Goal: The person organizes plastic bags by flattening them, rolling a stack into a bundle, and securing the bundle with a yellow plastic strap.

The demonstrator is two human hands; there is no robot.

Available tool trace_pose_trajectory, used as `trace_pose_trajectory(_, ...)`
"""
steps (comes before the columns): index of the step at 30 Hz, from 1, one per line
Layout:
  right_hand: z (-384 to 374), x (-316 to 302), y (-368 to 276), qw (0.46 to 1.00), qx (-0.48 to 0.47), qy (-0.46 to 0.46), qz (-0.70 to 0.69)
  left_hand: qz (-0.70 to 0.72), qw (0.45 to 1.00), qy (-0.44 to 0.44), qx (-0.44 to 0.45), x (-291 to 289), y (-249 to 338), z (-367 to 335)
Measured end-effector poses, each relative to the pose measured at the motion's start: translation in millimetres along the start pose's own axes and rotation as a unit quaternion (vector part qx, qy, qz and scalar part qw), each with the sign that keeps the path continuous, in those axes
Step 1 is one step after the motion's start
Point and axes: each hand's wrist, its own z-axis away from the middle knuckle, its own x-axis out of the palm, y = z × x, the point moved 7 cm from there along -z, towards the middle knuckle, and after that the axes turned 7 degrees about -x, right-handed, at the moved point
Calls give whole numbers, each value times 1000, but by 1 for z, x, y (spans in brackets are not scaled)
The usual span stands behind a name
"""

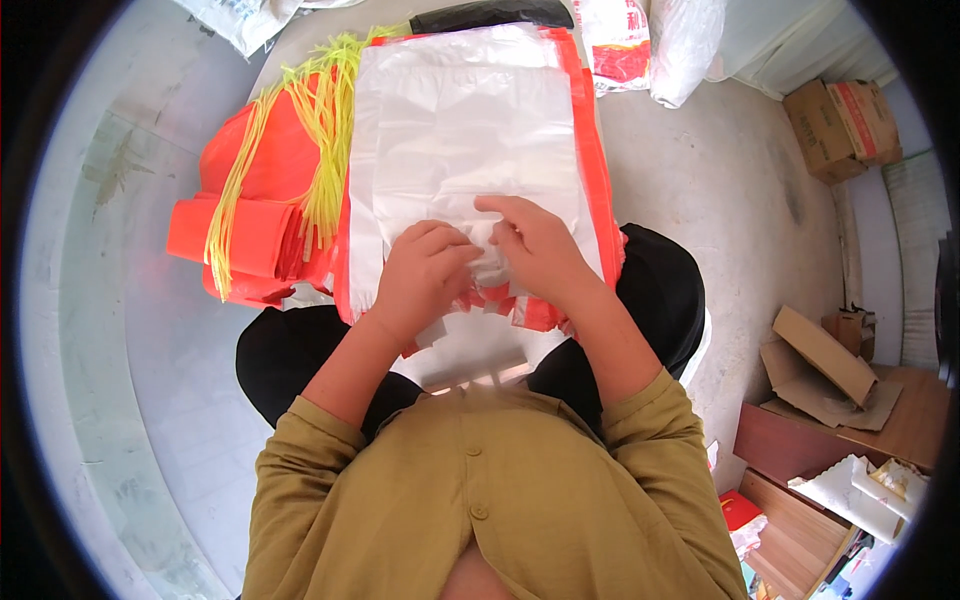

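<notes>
A white plastic bag [470, 130] lies flat on top of a stack of red plastic bags [596, 190] in front of me. Its near edge is crumpled between my two hands. My left hand [425, 275] has its fingers curled closed around part of that gathered plastic; the fingertips are partly hidden. Facing it, my right hand [545, 252] pinches the crumpled part with bent fingers, while one finger stretches out over the bag. Strips of red and white plastic hang below the hands toward my lap.
Left of the stack, yellow strings [325, 150] drape over folded red bags [235, 235]. A black roll-like bundle [490, 14] lies at the far edge. Printed white packages [615, 45] sit beyond. At right are a cardboard box [840, 130], an opened carton [825, 370] and a wooden cabinet [790, 450].
</notes>
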Motion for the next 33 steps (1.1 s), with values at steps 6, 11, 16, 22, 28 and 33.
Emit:
trace_pose_trajectory(6,25,-3,-4,998,-53,21,18,60,985,-13,-161,10,-23,-4)
trace_pose_trajectory(11,30,3,-24,970,-224,11,99,67,979,-6,-195,11,-24,-10)
trace_pose_trajectory(16,26,5,-17,963,-214,-8,165,93,968,2,-234,10,-35,0)
trace_pose_trajectory(22,25,4,-24,934,-271,7,233,-76,996,-36,-41,-3,-2,7)
trace_pose_trajectory(28,25,4,-18,936,-249,-18,248,-167,985,-42,-3,0,-7,9)
trace_pose_trajectory(33,22,5,-22,936,-239,-29,256,-190,981,-24,13,-1,-11,9)
